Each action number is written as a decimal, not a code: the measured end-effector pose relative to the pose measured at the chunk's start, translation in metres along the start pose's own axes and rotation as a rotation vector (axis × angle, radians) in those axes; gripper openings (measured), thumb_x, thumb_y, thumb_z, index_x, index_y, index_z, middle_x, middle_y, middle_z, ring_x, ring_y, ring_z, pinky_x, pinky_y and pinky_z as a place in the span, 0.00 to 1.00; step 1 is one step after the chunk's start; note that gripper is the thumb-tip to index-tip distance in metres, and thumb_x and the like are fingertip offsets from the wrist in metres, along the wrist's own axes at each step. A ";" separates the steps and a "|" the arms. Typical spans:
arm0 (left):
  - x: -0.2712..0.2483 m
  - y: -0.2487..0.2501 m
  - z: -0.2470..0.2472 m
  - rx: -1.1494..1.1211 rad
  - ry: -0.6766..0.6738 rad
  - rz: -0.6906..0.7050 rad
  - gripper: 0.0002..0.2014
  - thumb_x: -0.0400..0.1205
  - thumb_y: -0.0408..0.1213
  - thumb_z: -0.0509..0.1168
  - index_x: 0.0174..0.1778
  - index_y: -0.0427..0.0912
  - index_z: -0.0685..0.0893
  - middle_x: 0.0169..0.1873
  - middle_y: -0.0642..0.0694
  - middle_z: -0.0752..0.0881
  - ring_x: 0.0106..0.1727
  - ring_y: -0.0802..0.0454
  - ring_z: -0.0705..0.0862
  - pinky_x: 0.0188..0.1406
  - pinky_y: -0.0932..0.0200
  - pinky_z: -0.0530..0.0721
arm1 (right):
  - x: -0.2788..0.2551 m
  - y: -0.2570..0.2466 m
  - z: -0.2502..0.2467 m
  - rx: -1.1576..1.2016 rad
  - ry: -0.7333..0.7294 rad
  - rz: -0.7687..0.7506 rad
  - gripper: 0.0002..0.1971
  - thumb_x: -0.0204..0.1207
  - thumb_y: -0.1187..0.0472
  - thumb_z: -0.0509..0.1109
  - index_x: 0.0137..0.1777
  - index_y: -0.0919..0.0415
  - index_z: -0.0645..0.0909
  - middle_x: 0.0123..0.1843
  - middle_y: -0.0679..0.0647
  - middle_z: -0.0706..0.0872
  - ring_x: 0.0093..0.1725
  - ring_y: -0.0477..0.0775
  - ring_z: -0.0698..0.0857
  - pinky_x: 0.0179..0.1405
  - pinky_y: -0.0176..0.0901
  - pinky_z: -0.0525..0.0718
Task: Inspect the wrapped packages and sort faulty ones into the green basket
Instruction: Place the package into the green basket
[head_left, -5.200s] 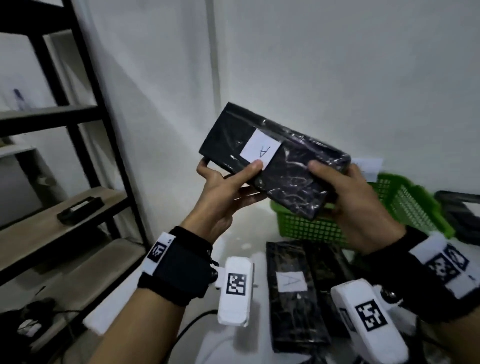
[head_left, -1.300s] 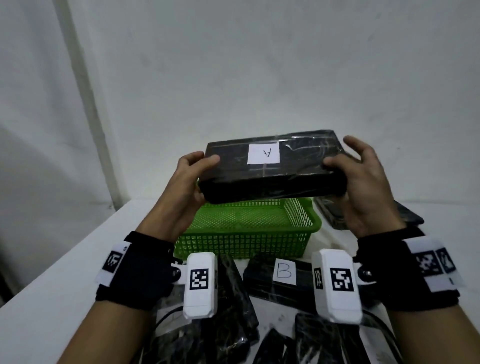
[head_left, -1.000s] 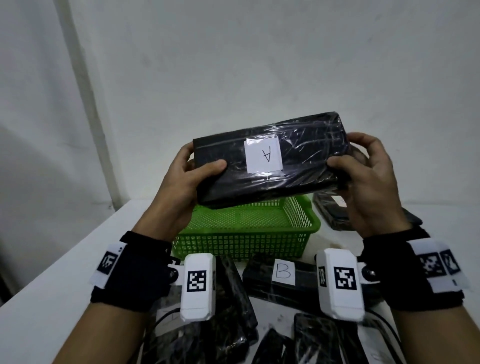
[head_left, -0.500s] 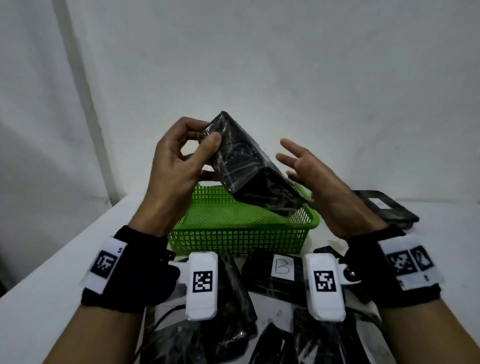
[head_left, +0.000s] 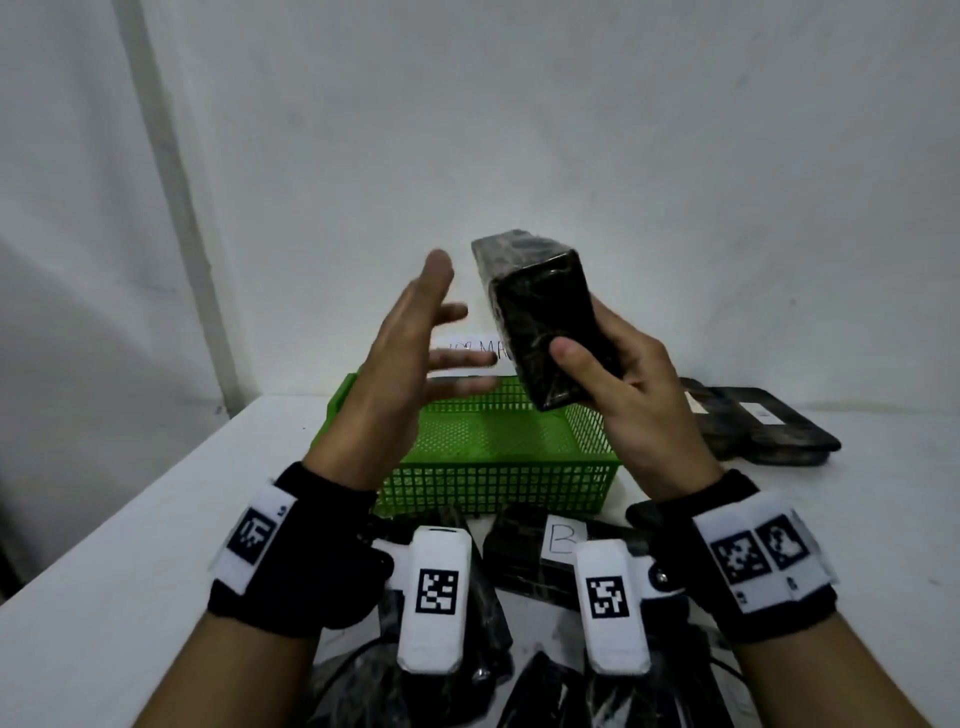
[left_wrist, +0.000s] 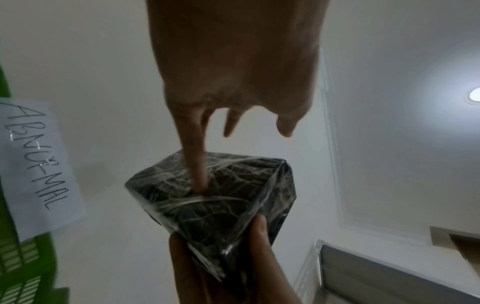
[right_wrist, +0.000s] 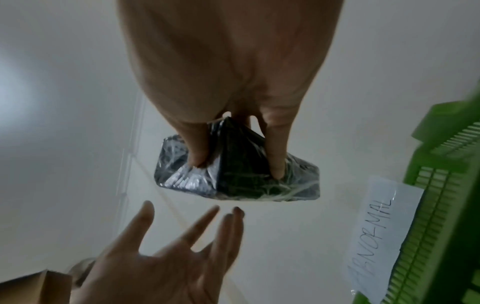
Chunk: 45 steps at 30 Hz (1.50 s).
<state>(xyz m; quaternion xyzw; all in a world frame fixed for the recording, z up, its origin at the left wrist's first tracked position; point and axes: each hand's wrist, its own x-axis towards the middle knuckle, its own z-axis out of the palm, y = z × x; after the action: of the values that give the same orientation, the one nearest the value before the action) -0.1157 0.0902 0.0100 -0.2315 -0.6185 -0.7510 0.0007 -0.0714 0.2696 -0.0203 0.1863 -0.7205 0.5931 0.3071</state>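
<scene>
A black package (head_left: 543, 322) wrapped in clear film stands nearly upright in the air above the green basket (head_left: 493, 441). My right hand (head_left: 597, 364) grips its lower end, thumb on the near face and fingers behind. The right wrist view shows two fingers (right_wrist: 275, 156) pressed along the package (right_wrist: 233, 176). My left hand (head_left: 447, 332) is open with spread fingers, just left of the package and apart from it. In the left wrist view its straight index finger (left_wrist: 197, 164) lies in front of the package (left_wrist: 221, 205). No letter label shows on the package.
A paper label reading ABNORMAL (left_wrist: 39, 164) hangs on the basket's back wall. Several black wrapped packages lie on the white table in front of the basket, one marked B (head_left: 561, 540). More packages are stacked at the back right (head_left: 753, 426). A white wall stands close behind.
The package passed from my left hand to my right. The left hand let go and opened; the right hand closed on the lower end. The package swung upright.
</scene>
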 end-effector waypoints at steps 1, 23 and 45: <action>0.001 -0.002 0.000 0.005 -0.015 -0.131 0.36 0.79 0.72 0.54 0.78 0.54 0.74 0.68 0.41 0.81 0.48 0.39 0.93 0.36 0.51 0.90 | 0.000 0.001 0.001 -0.002 -0.010 -0.014 0.28 0.84 0.60 0.67 0.84 0.60 0.69 0.77 0.54 0.82 0.78 0.55 0.79 0.76 0.70 0.77; 0.003 -0.025 0.002 0.199 -0.374 0.004 0.34 0.76 0.49 0.66 0.81 0.61 0.68 0.62 0.49 0.88 0.56 0.50 0.90 0.42 0.55 0.88 | -0.001 -0.013 -0.012 0.100 0.035 0.329 0.27 0.74 0.58 0.80 0.70 0.55 0.73 0.55 0.54 0.92 0.47 0.46 0.93 0.38 0.36 0.88; 0.004 -0.022 -0.014 0.358 -0.455 0.098 0.34 0.78 0.58 0.61 0.82 0.72 0.62 0.82 0.66 0.67 0.80 0.57 0.72 0.74 0.37 0.77 | -0.004 -0.017 0.006 0.207 0.058 0.006 0.22 0.75 0.62 0.71 0.70 0.60 0.76 0.56 0.54 0.90 0.57 0.53 0.90 0.50 0.48 0.90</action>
<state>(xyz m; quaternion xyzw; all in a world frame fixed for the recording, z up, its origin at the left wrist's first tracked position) -0.1299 0.0836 -0.0104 -0.4196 -0.7135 -0.5578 -0.0609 -0.0588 0.2591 -0.0113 0.1974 -0.6468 0.6705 0.3051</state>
